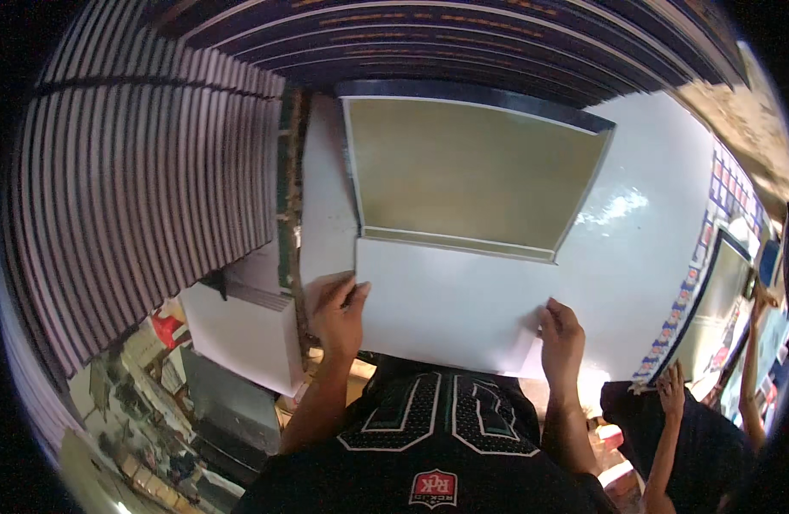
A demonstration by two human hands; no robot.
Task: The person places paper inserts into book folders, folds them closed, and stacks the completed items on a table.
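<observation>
lying between left hand (338, 319) and right hand (563, 341): white sheet (446, 300)

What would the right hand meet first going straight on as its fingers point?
Likely the flat, dull-gold rectangular panel with a dark blue edge, near its lower right corner; how high the right hand sits is unclear.

The shirt (347, 480) is black; it bears 2 white-outlined figures (403, 415) and 1 red shield badge (434, 487).
</observation>
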